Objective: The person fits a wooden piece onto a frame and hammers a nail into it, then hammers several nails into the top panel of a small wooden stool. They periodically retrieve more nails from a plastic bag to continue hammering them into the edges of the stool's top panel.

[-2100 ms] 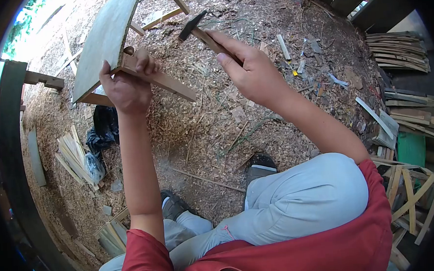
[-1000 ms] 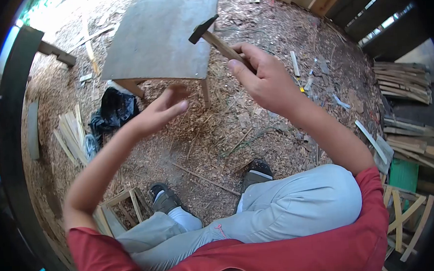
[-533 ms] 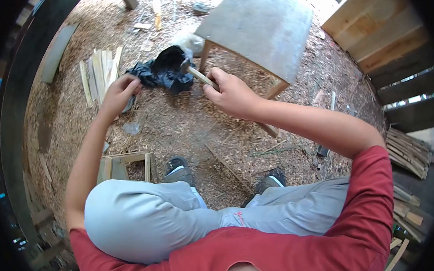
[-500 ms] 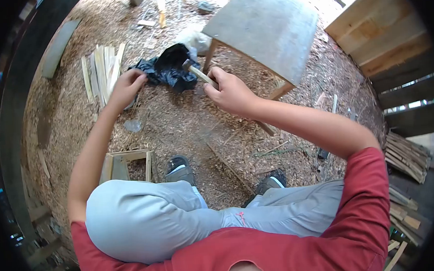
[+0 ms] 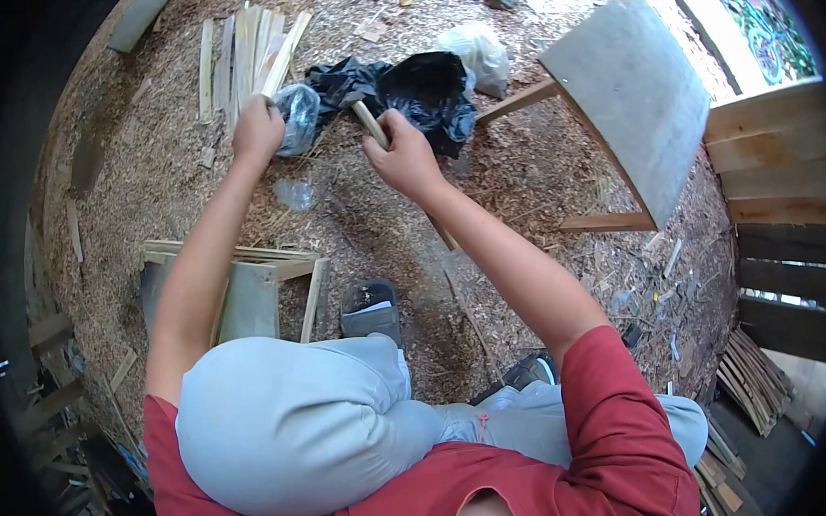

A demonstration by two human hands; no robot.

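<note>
Wooden-handled hammer (image 5: pixel 366 120) with a dark metal head sits in the right hand (image 5: pixel 406 157), whose fingers are wrapped firmly round the lower part of the shaft. The head points to the far side and hovers over the edge of a crumpled black plastic bag (image 5: pixel 427 87). It touches no wood and no nail that I can make out.

The left hand (image 5: pixel 257 131) reaches to the far left with its fingers curled tight onto the near edge of a small clear plastic bag (image 5: pixel 301 112). That bag lies on the sawdust-covered ground (image 5: pixel 374 223), just beside a bundle of pale wooden slats (image 5: pixel 243 47) and touching the black bag. What is inside the clear bag is too small to tell, and nothing shows between the fingers apart from the plastic itself.

As far as I can judge, the work is at a pause in the hammering. The tool is gripped but idle, and the clear plastic bag is grasped yet not lifted off the ground. A grey-topped wooden stool (image 5: pixel 634 106) lies tipped on its side at the far right, well apart from both hands, with its legs pointing toward the person. A rough rectangular wooden frame (image 5: pixel 247 299) rests near the person's left knee, also untouched.
</note>
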